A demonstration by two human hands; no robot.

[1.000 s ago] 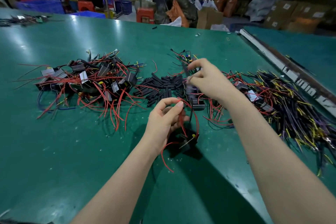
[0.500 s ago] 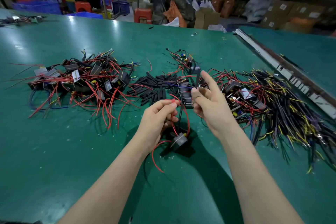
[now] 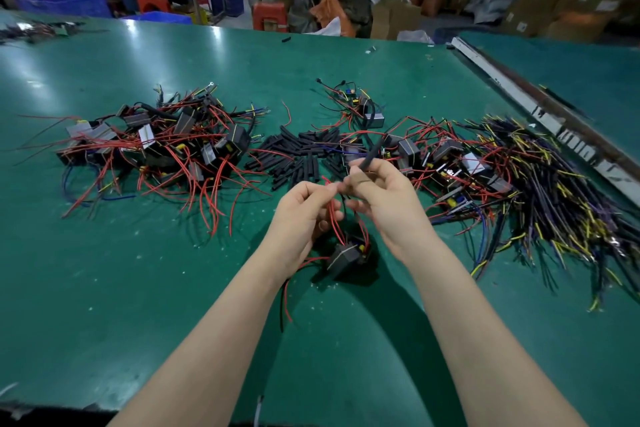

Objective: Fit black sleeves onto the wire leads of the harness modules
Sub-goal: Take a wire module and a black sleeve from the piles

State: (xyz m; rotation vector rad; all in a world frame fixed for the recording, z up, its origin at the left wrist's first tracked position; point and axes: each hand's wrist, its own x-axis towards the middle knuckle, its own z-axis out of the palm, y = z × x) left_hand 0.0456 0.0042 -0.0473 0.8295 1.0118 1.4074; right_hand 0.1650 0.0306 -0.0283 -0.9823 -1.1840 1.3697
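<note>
A black harness module [image 3: 344, 256] with red wire leads [image 3: 333, 215] hangs just above the green table. My left hand [image 3: 301, 215] pinches those red leads near their tips. My right hand [image 3: 384, 198] pinches a black sleeve [image 3: 372, 153] that sticks up and away from the fingers, its lower end close to the lead tips. Both hands meet above the module. A heap of loose black sleeves [image 3: 301, 156] lies on the table just beyond my hands.
A tangle of modules with red wires [image 3: 162, 146] lies to the left. More modules [image 3: 446, 163] and a mass of black and yellow wires [image 3: 561, 191] lie to the right. A metal rail [image 3: 540, 107] borders the table [image 3: 104, 288] at the right. Boxes and crates stand beyond the far edge.
My right hand has come back from the sleeve heap holding a black sleeve and moved to the left hand. The left hand has raised the red leads slightly.
</note>
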